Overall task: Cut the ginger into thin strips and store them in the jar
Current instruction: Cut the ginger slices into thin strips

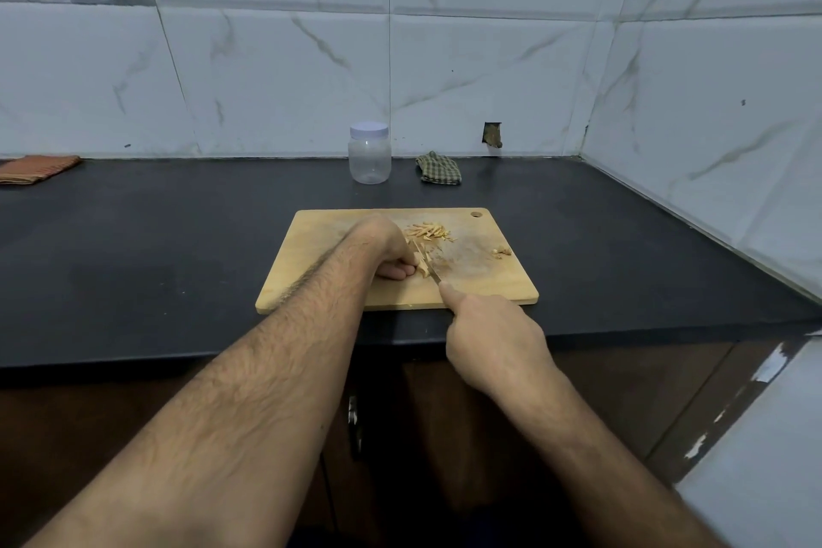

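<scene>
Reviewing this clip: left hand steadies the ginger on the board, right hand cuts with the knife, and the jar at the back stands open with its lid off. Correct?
Not quite. In the head view the jar is closed, its white lid on top. The rest holds: the left hand steadies the ginger on the board, and the right hand cuts with the knife.

Wooden board [480, 280], matt black counter [178, 245], clear plastic jar [369, 160]

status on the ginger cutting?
Left hand pins pale ginger piece; right hand grips small steel knife. Strips piled on wooden board. Clear plastic jar lidded, empty.
</scene>
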Available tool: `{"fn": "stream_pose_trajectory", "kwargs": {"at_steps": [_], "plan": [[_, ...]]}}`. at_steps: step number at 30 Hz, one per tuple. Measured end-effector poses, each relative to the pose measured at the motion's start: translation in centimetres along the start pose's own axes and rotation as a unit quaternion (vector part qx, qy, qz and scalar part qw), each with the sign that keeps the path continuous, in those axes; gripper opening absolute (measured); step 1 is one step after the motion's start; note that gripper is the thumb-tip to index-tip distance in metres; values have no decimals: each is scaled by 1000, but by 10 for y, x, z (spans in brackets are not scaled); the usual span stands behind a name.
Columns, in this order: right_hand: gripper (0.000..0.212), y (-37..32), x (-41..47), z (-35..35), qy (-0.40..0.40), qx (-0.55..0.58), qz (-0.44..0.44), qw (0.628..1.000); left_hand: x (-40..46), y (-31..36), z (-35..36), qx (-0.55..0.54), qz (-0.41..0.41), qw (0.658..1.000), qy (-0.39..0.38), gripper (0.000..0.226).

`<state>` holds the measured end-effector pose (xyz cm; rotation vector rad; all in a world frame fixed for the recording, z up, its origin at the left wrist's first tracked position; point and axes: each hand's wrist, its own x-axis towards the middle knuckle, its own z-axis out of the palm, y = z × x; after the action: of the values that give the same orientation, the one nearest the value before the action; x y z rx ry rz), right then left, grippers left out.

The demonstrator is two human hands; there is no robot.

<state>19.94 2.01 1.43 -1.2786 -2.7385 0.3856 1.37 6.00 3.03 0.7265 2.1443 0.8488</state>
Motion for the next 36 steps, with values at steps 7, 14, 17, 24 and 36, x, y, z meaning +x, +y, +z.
{"fn": "stream_pose_trajectory", "kwargs": {"at_steps": [7,14,17,24,36], "plan": [[71,-4,12,-6,-1,9,24,1000,-4,7,-3,41,-20,999,-13,9],[64,-5,19,-10,25,34,17,999,0,6,-3,40,-27,999,-17,12],[61,-3,19,-9,22,38,14,999,1,6,-2,36,-31,999,-17,13],[63,2,17,-17,16,50,3,999,5,8,3,46,-6,999,8,12],[68,-2,40,-12,9,18,8,1000,1,3,4,21,7,1000,16,16]]}}
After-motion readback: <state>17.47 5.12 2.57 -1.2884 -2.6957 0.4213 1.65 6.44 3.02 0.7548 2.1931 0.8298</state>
